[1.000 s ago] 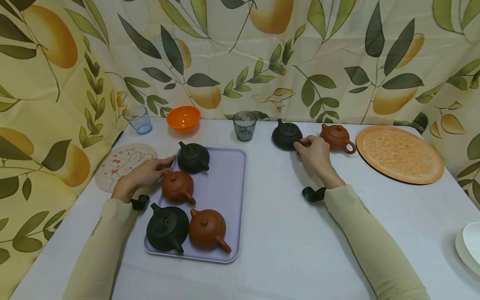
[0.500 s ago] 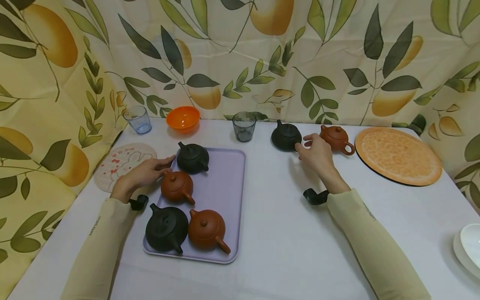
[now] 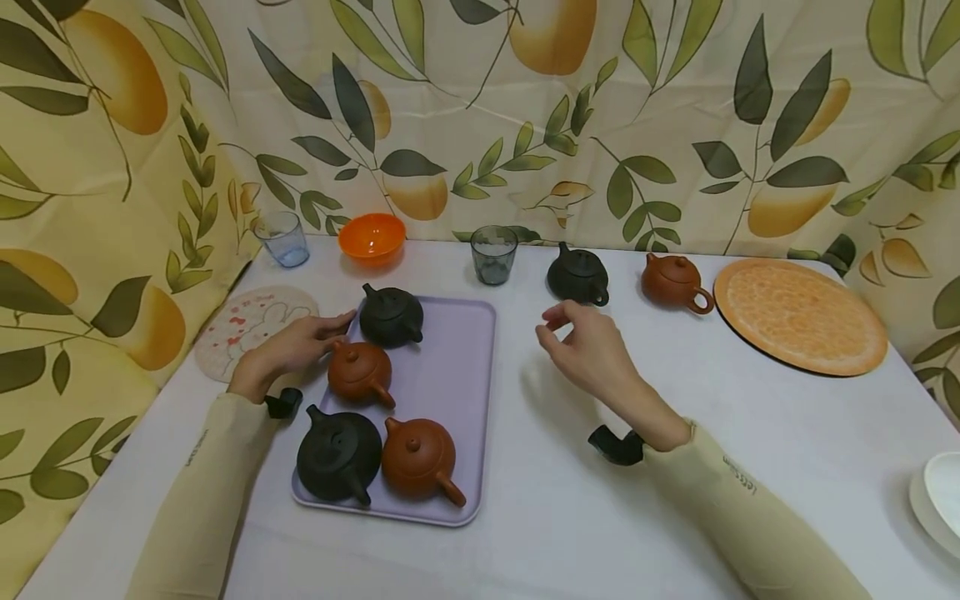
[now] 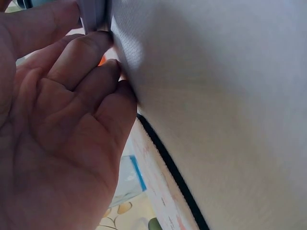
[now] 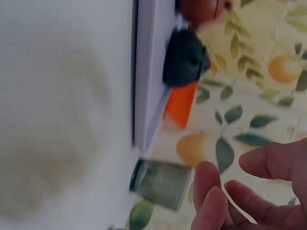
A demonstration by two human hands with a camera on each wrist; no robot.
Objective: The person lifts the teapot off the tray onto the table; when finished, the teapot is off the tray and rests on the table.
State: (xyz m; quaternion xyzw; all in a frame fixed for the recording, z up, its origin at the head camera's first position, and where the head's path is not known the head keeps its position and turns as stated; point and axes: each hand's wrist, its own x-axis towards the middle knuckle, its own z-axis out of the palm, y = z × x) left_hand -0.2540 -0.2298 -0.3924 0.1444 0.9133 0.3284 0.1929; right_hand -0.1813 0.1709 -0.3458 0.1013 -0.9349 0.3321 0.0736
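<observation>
My left hand (image 3: 288, 354) pinches the left rim of a lilac tray (image 3: 468, 375), with the thumb above and the fingers at its edge in the left wrist view. Standing on the tray are a small black teapot (image 3: 391, 317), a brown teapot (image 3: 360, 372), a larger black teapot (image 3: 337, 456) and another brown teapot (image 3: 418, 458). My right hand (image 3: 588, 346) hangs over the white tablecloth with bent, parted fingers and nothing between them. Just beyond it stands a black teapot (image 3: 576, 273), its handle turned toward me. A brown teapot (image 3: 675, 282) is to the right of that one.
Along the back are a blue glass (image 3: 282, 240), an orange bowl (image 3: 372, 239) and a grey glass (image 3: 494, 255). A round orange mat (image 3: 798, 317) lies at the right, a rabbit-print mat (image 3: 251, 329) at the left. A white bowl (image 3: 937, 496) shows at the right edge.
My right hand has let go of the black teapot at the back and moved left and toward me. That teapot stays in place. The left hand keeps its hold on the tray.
</observation>
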